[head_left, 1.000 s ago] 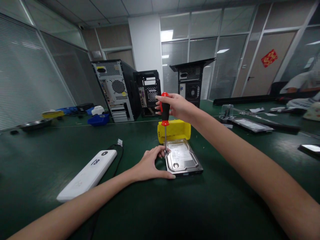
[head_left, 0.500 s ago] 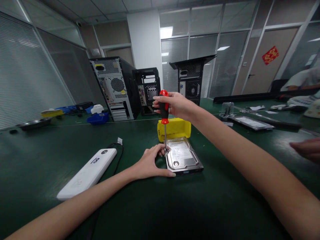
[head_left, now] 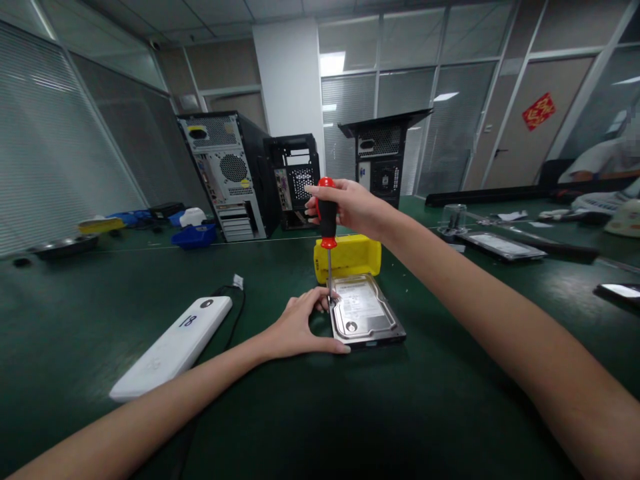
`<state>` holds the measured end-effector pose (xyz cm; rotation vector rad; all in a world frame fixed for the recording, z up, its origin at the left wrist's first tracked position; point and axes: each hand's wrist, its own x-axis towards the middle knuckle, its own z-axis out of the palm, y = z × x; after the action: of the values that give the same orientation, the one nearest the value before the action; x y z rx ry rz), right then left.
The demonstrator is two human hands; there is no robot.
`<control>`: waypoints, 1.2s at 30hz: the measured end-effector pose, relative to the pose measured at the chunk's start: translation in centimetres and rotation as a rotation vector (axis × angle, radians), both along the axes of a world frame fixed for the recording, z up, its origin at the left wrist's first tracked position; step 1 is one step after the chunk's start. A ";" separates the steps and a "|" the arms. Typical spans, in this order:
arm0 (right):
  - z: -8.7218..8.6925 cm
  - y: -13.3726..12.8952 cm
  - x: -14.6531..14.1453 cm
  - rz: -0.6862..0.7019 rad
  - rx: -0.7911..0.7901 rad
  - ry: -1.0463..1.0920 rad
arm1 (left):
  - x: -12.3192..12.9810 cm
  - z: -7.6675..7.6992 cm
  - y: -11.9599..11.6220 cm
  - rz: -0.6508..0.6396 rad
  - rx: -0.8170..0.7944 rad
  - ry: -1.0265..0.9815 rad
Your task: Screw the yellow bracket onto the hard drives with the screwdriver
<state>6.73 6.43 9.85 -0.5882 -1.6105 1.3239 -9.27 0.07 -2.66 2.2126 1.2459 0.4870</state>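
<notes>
A silver hard drive [head_left: 367, 310] lies flat on the green table, label side up. My left hand [head_left: 303, 327] grips its left side, with the thumb at the near edge and the fingers at the far left. In my right hand [head_left: 345, 203] is a red and black screwdriver [head_left: 328, 223], held upright by its handle. Its shaft points down to the drive's left edge, close to my left fingertips; the tip's exact contact is too small to tell. Just behind the drive stands a yellow bin [head_left: 350, 257].
A white power bank [head_left: 173, 350] with a black cable lies at left. Computer cases [head_left: 227, 177] stand at the back. Another hard drive [head_left: 503, 245], a clear cup [head_left: 454, 219] and a phone-like object [head_left: 620, 293] are at right. A person sits at far right.
The other person's hand at the right edge has gone from view, and a dark phone-like object shows there. My hands, the screwdriver and the drive have hardly moved.
</notes>
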 end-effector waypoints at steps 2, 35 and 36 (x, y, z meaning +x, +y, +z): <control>0.1 0.0 0.2 -0.005 -0.021 0.015 | 0.0 0.1 0.0 0.003 -0.003 0.001; 0.0 0.3 0.6 0.113 0.103 0.026 | 0.0 0.3 -0.1 0.005 -0.008 -0.008; 0.1 0.3 0.6 0.123 0.109 0.018 | 0.0 0.3 -0.1 0.002 -0.008 -0.008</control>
<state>7.36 6.76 9.90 -0.4161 -1.7150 1.3172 -9.24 -0.06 -2.38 2.2010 1.2437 0.4904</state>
